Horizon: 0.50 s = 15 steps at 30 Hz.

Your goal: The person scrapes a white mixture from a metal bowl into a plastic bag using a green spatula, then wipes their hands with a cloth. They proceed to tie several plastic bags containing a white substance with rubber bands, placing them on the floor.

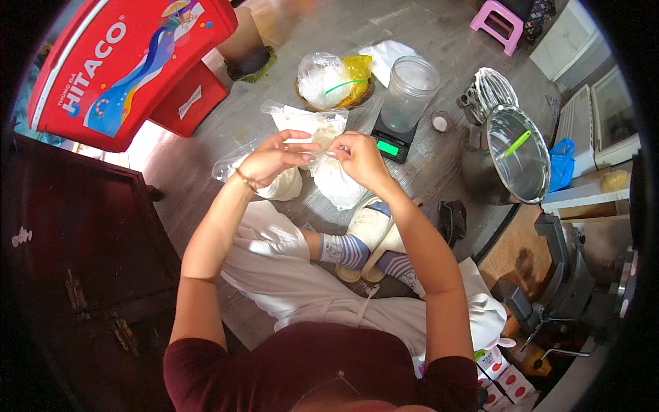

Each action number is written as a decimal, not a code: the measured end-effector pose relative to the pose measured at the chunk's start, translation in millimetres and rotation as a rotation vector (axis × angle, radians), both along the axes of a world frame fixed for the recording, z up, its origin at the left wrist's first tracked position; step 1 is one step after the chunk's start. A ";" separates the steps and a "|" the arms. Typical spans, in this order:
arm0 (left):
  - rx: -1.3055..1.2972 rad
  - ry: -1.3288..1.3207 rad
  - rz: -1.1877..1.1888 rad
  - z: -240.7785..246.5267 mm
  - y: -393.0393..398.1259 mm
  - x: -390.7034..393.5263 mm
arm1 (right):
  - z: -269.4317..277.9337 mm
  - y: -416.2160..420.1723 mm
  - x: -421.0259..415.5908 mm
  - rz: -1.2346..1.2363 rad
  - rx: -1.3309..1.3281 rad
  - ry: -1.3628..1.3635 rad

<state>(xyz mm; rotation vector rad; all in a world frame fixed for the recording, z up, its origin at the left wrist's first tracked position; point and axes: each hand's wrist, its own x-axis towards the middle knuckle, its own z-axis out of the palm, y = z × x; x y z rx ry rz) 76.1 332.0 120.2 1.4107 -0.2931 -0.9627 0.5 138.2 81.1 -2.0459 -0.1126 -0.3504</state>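
Note:
A clear plastic bag of white powder [337, 181] rests on the floor before my feet, its gathered neck between my hands. My right hand [361, 158] pinches the neck from the right with bent fingers. From the left, my left hand [273, 158] holds the neck with its fingers stretched out; its thumb is partly hidden. A second bag of white powder [283, 186] stands under my left hand. Just beyond my fingers, another clear bag with white contents [304, 119] lies with its top spread flat.
Behind the bags, a digital scale [405, 151] bears a clear plastic jar [404, 98]. A basket [355, 106] holds plastic bags. To the right are a steel pot [484, 175] and a wire whisk attachment [497, 88]. A red cooler box [134, 72] and dark cabinet [92, 221] flank my left.

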 end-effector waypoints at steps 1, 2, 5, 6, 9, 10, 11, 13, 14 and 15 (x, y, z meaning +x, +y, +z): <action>-0.024 -0.029 0.041 0.7 2.6 -1.1 | 2.8 -1.4 0.3 0.024 -0.014 -0.004; 0.092 -0.203 -0.037 6.6 4.6 -2.5 | 5.1 -3.4 0.4 0.057 -0.016 -0.008; 0.067 -0.668 -0.231 -8.6 13.5 -1.9 | 17.9 -4.1 3.5 0.179 -0.012 -0.020; 0.040 -0.687 -0.307 -8.2 7.6 -4.2 | 25.4 -5.1 1.4 0.211 -0.012 -0.013; -0.086 -0.892 -0.302 -14.4 -5.2 -6.9 | 45.0 -2.7 2.9 0.309 -0.007 -0.102; -0.093 -0.951 -0.243 -11.7 -9.3 -4.9 | 50.4 -1.3 4.0 0.339 -0.008 -0.151; -0.147 -0.961 -0.259 -17.7 -9.8 -0.3 | 54.0 2.9 3.3 0.343 -0.024 -0.150; -0.260 -0.983 -0.293 -34.2 -12.7 7.1 | 62.0 10.9 0.3 0.346 -0.058 -0.151; -0.248 -0.759 -0.237 -40.6 -9.5 -2.2 | 65.7 9.7 2.3 0.335 -0.122 -0.141; -0.250 -0.536 -0.159 -46.8 -7.5 -10.9 | 65.3 8.9 3.7 0.315 -0.094 -0.133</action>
